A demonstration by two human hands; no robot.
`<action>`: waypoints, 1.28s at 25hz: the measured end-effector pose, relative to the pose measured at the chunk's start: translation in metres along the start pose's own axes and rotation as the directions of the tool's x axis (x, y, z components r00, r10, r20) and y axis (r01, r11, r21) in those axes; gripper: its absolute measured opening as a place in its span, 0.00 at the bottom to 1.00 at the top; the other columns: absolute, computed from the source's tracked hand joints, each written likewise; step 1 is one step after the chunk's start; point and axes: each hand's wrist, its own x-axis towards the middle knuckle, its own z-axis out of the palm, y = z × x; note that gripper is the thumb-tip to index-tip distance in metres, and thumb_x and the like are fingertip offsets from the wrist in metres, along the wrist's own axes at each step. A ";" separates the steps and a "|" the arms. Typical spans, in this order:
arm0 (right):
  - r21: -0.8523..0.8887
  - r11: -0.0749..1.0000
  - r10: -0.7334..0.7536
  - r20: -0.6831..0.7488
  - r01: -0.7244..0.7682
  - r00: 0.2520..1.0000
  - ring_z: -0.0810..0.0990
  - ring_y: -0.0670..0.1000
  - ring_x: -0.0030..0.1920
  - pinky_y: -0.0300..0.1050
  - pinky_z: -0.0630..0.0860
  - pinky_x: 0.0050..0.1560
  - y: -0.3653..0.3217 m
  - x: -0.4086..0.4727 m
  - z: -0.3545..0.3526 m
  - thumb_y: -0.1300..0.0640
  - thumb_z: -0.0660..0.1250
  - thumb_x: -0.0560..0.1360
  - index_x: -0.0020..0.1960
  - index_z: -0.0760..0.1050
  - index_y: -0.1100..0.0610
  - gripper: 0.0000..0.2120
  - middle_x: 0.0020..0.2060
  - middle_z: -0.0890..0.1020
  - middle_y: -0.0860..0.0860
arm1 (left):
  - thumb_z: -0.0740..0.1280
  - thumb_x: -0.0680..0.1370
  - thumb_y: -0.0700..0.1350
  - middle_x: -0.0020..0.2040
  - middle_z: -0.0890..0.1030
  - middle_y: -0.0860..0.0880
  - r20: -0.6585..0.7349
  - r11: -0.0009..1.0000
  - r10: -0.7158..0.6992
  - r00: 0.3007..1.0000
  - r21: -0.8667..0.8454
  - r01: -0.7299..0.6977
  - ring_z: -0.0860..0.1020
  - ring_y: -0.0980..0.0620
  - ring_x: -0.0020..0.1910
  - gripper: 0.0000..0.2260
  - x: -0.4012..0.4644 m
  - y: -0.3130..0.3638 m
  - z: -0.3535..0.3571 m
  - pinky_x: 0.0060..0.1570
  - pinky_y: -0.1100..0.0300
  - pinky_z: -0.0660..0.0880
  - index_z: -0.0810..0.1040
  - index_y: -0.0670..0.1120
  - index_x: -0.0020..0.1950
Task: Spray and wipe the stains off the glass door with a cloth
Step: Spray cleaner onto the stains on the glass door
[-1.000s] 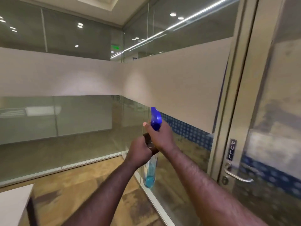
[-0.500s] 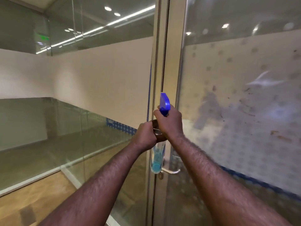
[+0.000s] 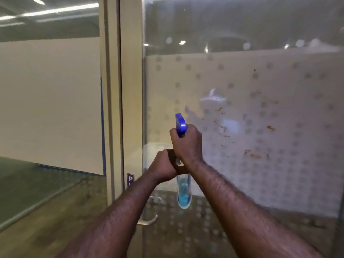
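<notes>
The glass door (image 3: 242, 81) fills the right side, with a frosted dotted band across it. Brown stains (image 3: 251, 154) speckle the band to the right of my hands, more stains (image 3: 221, 127) lying closer in. My right hand (image 3: 188, 144) is shut on the neck of a spray bottle (image 3: 184, 192) that hangs upright, blue liquid in its clear base and its blue spray head toward the glass. My left hand (image 3: 163, 166) is closed against the bottle's neck, with a dark brown bundle, seemingly the cloth (image 3: 179, 170), between fist and bottle.
A beige door frame (image 3: 130, 90) stands just left of my hands, with a metal lever handle (image 3: 149, 220) and a small PULL sign (image 3: 130, 180) low on it. A glass partition (image 3: 50, 108) with a frosted band runs off to the left above wooden flooring (image 3: 46, 229).
My view has swung right from the partition corner onto the door, and the stained band now faces me. Both hands kept their hold and the bottle stayed upright in front of me.
</notes>
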 end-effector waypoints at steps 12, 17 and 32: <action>-0.192 0.981 0.046 0.048 -0.036 0.998 0.67 0.43 0.29 0.35 0.60 0.28 0.026 0.009 0.038 0.53 0.68 0.72 0.38 0.70 0.56 0.09 0.31 0.72 0.48 | 0.78 0.67 0.46 0.30 0.82 0.62 0.025 0.997 0.049 0.998 -0.059 -0.047 0.80 0.65 0.32 0.08 0.023 -0.044 0.004 0.30 0.71 0.72 0.79 0.51 0.37; -0.178 0.983 0.050 0.055 -0.040 0.997 0.68 0.43 0.29 0.34 0.60 0.28 0.027 0.014 0.039 0.53 0.68 0.72 0.41 0.71 0.57 0.09 0.31 0.71 0.47 | 0.77 0.69 0.45 0.32 0.82 0.62 0.007 0.998 0.035 0.999 -0.056 -0.034 0.81 0.67 0.36 0.08 0.024 -0.043 0.004 0.35 0.71 0.72 0.79 0.53 0.40; -0.111 0.988 -0.102 0.046 0.107 0.994 0.69 0.45 0.28 0.39 0.63 0.29 -0.010 0.071 0.000 0.53 0.66 0.71 0.34 0.69 0.54 0.10 0.28 0.71 0.48 | 0.78 0.68 0.48 0.30 0.82 0.60 -0.111 0.997 0.080 0.991 -0.010 -0.082 0.81 0.65 0.33 0.08 0.066 0.020 -0.007 0.35 0.65 0.73 0.79 0.52 0.38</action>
